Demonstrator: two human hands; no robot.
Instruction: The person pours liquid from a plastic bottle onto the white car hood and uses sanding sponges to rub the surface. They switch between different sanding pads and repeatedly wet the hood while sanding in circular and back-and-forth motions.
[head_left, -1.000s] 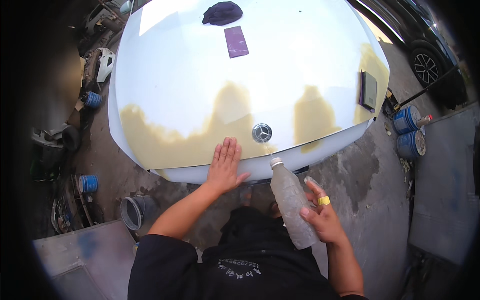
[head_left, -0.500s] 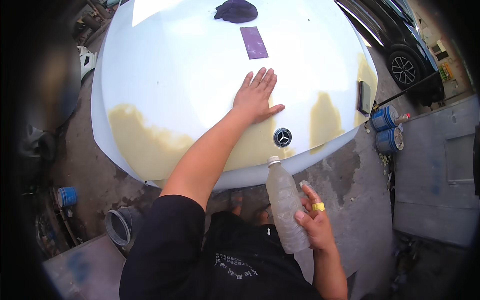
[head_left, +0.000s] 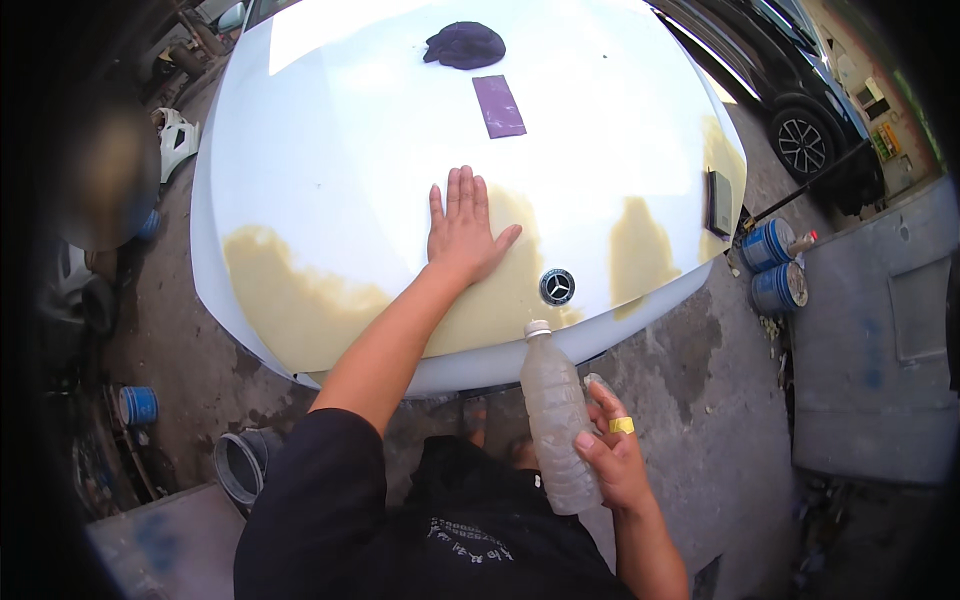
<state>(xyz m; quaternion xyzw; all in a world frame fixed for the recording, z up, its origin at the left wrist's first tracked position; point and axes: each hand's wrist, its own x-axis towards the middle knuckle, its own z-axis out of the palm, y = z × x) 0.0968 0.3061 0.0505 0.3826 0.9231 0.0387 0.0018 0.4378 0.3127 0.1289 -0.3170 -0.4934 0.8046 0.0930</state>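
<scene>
My left hand point(head_left: 464, 236) lies flat on the white car hood point(head_left: 330, 140), fingers stretched out, partly over a yellowish filler patch point(head_left: 300, 300). In my right hand point(head_left: 612, 460) is a cloudy plastic bottle point(head_left: 558, 420) with a white cap, held upright and slightly tilted in front of the hood's edge. Yellow tape wraps one finger of that hand. Between the two hands a round emblem point(head_left: 557, 287) sits near the hood's front edge. Farther up the hood lie a purple sheet of sandpaper point(head_left: 499, 106) and a dark bunched cloth point(head_left: 466, 45).
A dark sanding block point(head_left: 718, 203) rests at the hood's right edge. Blue buckets point(head_left: 778, 287) stand on the floor to the right, beside a grey panel point(head_left: 870, 350). A grey bucket point(head_left: 240, 465) and a small blue can point(head_left: 138, 405) are at lower left. A dark car point(head_left: 800, 100) is parked at far right.
My left hand has slid left and a little nearer across the hood, still flat. My right hand and the bottle have shifted slightly left in the view.
</scene>
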